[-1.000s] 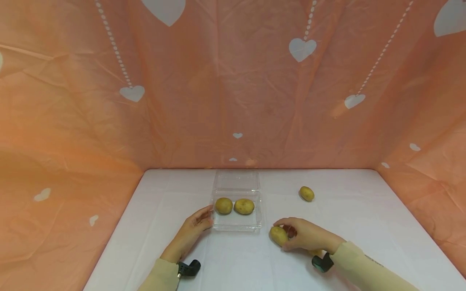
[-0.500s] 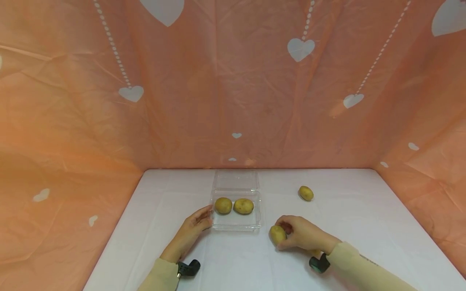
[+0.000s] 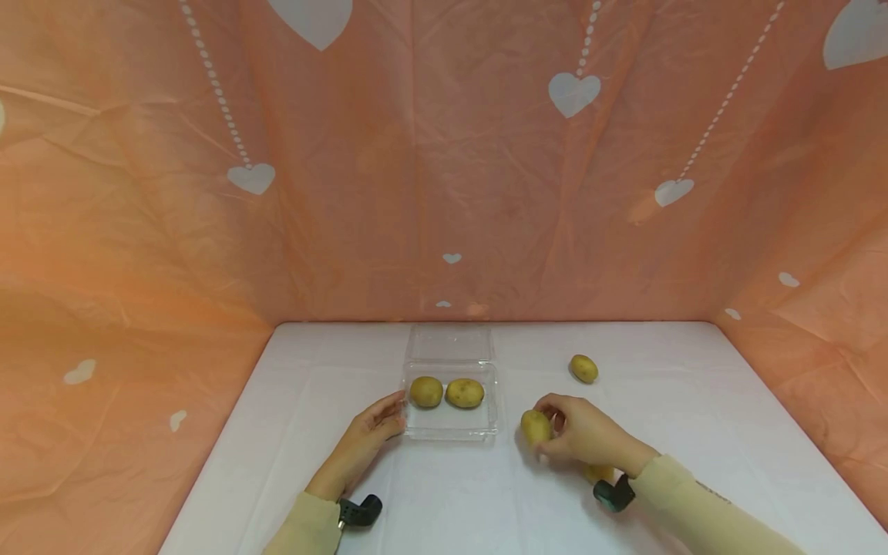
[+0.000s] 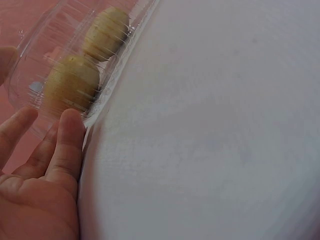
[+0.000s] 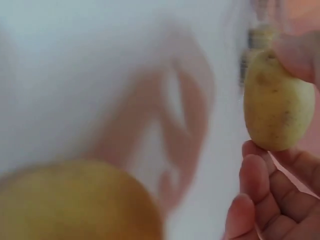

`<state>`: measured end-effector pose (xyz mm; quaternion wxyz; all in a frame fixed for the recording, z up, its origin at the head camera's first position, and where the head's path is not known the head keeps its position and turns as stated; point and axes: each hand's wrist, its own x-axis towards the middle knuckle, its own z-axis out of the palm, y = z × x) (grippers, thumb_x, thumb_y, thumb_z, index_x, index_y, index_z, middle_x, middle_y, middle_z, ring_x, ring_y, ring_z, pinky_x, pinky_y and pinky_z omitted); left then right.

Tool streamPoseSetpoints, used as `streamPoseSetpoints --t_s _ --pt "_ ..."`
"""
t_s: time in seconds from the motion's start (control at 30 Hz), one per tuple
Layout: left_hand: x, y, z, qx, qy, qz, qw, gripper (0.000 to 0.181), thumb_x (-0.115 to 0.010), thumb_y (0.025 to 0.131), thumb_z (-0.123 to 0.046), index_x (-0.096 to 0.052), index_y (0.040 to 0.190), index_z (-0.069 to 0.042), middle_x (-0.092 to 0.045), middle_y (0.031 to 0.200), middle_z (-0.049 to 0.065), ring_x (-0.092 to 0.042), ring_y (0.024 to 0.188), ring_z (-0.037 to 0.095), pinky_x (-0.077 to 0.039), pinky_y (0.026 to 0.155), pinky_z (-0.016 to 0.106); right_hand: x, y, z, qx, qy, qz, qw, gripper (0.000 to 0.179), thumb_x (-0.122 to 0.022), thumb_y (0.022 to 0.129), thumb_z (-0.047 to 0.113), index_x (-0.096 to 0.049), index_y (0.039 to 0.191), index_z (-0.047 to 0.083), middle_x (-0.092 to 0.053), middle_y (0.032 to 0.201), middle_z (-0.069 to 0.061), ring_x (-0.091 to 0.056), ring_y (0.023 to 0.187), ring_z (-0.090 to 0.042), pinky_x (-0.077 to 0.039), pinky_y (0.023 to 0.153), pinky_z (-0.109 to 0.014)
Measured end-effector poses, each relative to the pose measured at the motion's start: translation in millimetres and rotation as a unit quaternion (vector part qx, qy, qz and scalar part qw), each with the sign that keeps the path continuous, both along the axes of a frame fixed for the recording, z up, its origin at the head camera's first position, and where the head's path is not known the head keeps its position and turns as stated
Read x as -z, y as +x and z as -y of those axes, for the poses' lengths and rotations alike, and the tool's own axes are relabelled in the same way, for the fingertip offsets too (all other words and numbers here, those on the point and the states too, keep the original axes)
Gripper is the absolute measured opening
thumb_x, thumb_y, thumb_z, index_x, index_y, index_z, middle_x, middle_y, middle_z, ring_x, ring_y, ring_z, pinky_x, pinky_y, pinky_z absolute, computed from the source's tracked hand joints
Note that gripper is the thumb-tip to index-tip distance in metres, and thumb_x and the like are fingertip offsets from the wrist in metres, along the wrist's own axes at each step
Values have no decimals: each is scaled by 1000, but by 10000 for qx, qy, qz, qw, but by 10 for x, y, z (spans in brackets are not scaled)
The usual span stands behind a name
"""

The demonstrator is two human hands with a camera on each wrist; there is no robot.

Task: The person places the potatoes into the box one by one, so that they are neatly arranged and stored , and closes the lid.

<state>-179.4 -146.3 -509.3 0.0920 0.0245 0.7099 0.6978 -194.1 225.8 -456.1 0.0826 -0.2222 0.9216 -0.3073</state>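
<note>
A clear plastic clamshell box lies with its lid folded back, and two potatoes sit side by side in its base. My left hand rests at the box's left wall with fingers extended; in the left wrist view the fingertips are right at the plastic. To the right of the box, my right hand pinches a potato between thumb and fingers. The right wrist view shows that held potato up off the white surface, gripped at both ends.
Under my right wrist lies another potato, partly hidden by the arm. A further potato lies at the back right of the white table. Orange cloth with white hearts walls the back and sides.
My right hand has lifted the potato off the table and moved slightly away from me and to the right. The left hand and the box have stayed put.
</note>
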Motion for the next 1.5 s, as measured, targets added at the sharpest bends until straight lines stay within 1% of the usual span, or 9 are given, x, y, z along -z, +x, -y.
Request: streamPoseSetpoints --t_s 0.13,0.27,0.53,0.7,0.9,1.13,1.23,1.4,1.5 --pt "-3 3 1 8 -21 -53 10000 56 -66 91 -16 -46 143 -7 -44 145 17 -37 135 30 -42 101 36 -107 -47 0 69 -303 -349 9989 46 -85 71 36 -64 107 18 -57 81 9 -53 75 -12 -45 60 -24" --pt "-6 4 1 2 -80 -78 9999 56 -65 92 -15 -45 144 -6 -44 145 17 -37 135 30 -43 101 35 -196 -74 89 39 -666 -558 9962 44 -84 73 35 -64 107 17 -58 82 9 -53 76 -14 -45 60 -24" --pt "11 2 8 79 6 -59 10000 56 -64 92 -15 -44 144 -6 -42 146 18 -35 136 31 -41 102 36 -250 -120 396 44 -1101 -668 9917 42 -84 73 32 -65 107 17 -61 86 8 -56 77 -17 -46 61 -24" --pt "7 6 4 91 49 -62 9999 56 -64 93 -15 -44 144 -6 -42 146 18 -35 136 31 -40 103 39 -256 -158 607 45 -1200 -540 9913 43 -84 74 31 -65 109 16 -62 87 8 -56 77 -15 -48 61 -25" --pt "-18 19 -2 61 110 20 9999 56 -63 92 -13 -44 144 -7 -41 147 17 -34 137 29 -38 105 40 -191 -203 891 126 -1354 -305 9902 48 -84 73 33 -65 111 11 -61 85 5 -57 75 -13 -47 59 -25" --pt "-16 13 -3 121 146 8 9998 56 -62 93 -12 -42 145 -5 -37 149 20 -31 139 30 -39 103 34 -44 -234 1225 106 -1483 -106 9888 47 -84 74 30 -66 111 8 -63 87 5 -58 75 -11 -50 66 -25" --pt "-2 14 2 134 131 -18 9998 55 -60 94 -11 -42 145 -5 -38 149 19 -31 139 30 -41 101 31 5 -227 1327 61 -1459 12 9893 48 -83 74 34 -66 110 7 -64 87 6 -58 76 -10 -51 69 -25" --pt "5 17 6 156 152 -1 9998 54 -59 94 -11 -42 145 -6 -39 148 19 -32 138 31 -40 103 35 52 -222 1441 9 -1387 143 9902 50 -83 74 37 -67 107 3 -64 87 4 -59 78 -10 -51 71 -26" --pt "5 15 8 146 135 20 9998 54 -59 94 -11 -43 145 -7 -40 148 18 -33 137 30 -39 103 35 56 -231 1499 -25 -1295 80 9915 50 -84 73 35 -67 106 0 -65 88 2 -59 79 -10 -51 72 -27"
